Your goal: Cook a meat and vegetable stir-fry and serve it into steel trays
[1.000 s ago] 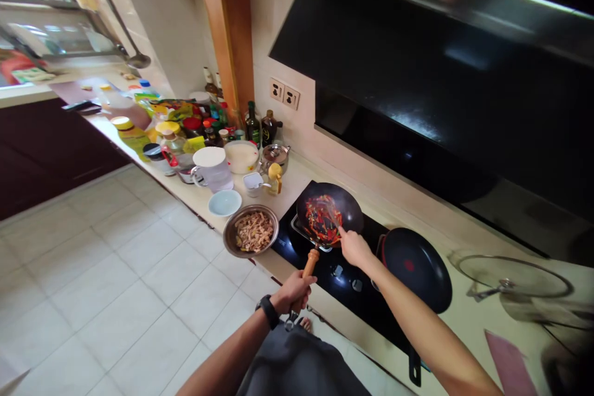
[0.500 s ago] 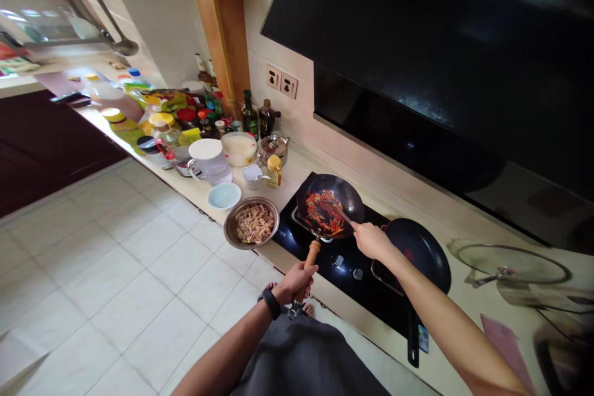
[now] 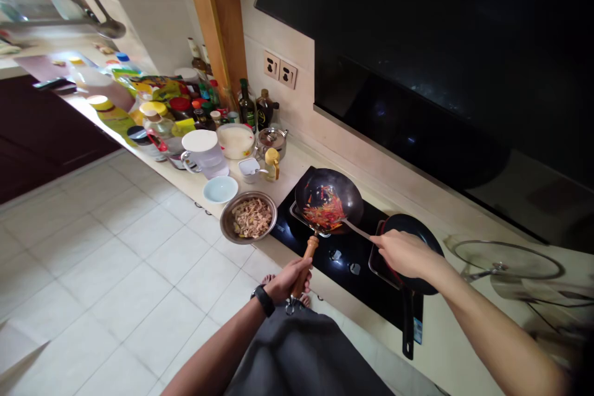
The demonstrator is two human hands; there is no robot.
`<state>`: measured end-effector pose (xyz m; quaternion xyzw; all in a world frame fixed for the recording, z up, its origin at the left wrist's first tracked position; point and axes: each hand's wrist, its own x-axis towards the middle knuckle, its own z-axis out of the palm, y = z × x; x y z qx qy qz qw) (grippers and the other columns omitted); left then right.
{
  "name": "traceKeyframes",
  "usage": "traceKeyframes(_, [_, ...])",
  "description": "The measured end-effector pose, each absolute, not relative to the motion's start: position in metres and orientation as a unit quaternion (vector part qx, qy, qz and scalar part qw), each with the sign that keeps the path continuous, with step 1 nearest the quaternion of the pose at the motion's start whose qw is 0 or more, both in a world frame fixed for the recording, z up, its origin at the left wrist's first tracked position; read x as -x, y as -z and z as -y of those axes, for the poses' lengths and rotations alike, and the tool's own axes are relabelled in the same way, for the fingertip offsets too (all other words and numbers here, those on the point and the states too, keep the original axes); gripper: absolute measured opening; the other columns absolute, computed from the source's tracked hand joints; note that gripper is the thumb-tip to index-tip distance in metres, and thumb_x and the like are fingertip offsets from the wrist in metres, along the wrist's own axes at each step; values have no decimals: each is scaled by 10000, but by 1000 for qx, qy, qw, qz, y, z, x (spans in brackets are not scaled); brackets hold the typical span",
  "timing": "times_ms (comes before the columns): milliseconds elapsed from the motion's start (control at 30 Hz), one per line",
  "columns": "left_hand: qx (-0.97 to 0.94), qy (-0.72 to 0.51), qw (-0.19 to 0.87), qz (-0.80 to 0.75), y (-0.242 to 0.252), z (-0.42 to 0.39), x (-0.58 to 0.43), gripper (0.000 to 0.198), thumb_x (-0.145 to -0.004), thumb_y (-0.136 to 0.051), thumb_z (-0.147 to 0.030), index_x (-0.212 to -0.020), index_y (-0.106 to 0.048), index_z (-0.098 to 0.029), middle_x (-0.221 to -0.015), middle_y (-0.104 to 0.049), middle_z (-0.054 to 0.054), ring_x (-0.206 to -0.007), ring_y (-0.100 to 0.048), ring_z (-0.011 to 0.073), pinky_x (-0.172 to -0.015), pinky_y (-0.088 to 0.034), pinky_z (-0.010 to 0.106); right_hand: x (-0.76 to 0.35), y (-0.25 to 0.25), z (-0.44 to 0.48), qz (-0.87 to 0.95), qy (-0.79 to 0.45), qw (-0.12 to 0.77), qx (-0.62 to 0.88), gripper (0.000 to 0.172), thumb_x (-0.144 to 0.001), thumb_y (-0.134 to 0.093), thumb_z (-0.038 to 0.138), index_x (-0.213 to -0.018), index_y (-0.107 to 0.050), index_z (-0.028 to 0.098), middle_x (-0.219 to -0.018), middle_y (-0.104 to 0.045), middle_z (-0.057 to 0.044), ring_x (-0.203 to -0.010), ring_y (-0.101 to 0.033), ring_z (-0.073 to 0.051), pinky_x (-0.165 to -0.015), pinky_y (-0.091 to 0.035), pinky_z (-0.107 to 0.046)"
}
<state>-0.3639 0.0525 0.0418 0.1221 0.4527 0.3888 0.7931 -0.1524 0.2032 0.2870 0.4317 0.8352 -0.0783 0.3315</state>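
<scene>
- So since a second ago the right hand has slid away from the wok, and the red shreds have bunched up toward the near side.
- Right fingers are gripping the thin handle of a utensil; its far end is in the wok, right by the shreds. That hand's above the frying pan now.
- Left hand has its fingers wrapped round the wok's wooden handle.
- Wok's sitting on the left side of the black hob, frying pan on the right.
- Just left of the hob: steel bowl with what looks like cooked meat strips, pale blue bowl beside it.
- Further back on the worktop: white-lidded jug, then a crowd of bottles.
- Glass lid off to the right, kinda blurry.
</scene>
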Motion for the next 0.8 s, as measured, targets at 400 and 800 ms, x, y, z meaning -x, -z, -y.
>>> traceKeyframes(400, [-157, -394, 751, -507, -50, -55, 357, 610, -828, -569, -811, -1009, -509, -232, -590, -436, -106, -371, -358, 64, -372, -305, 192, 192, -183, -228, -818, 76, 221, -525, 520, -1071, -360, 237, -1579, -422, 146, -1226, -711, -185, -1055, -727, -269, -882, -503, -330])
traceKeyframes(800, [-691, -217, 373, -580, -78, -73, 273, 233, -989, -554, -313, -1042, -716, -154, -1100, -635, 175, -1046, -646, 316, -931, -541, 446, 123, -226, -222, -831, 96, 158, -525, 437, -1049, -454, 252, -1456, -598, 186, -1222, -755, -121, -1083, -720, -229, -906, -490, -273])
